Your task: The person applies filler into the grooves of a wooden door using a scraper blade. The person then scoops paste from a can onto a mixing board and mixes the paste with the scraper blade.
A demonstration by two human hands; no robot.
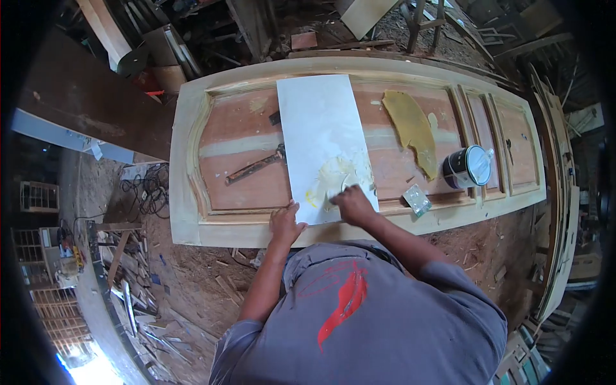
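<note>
A white board (pixel 317 122) lies across a wooden panelled door (pixel 186 160). Cream paste (pixel 337 170) with a small yellow streak is spread over its lower part. My left hand (pixel 285 222) rests at the board's lower left edge, fingers apart and holding nothing. Over the paste, my right hand (pixel 354 204) is closed around something small and pale that I cannot make out, its fingers hiding most of it.
On the door are a hammer-like tool (pixel 256 167) at left, a yellow-brown curved sheet (pixel 410 131), an open can (pixel 478 165) and a small clear packet (pixel 417 200). A dark beam (pixel 96 109) stands at left; wood scraps (pixel 135 301) litter the floor.
</note>
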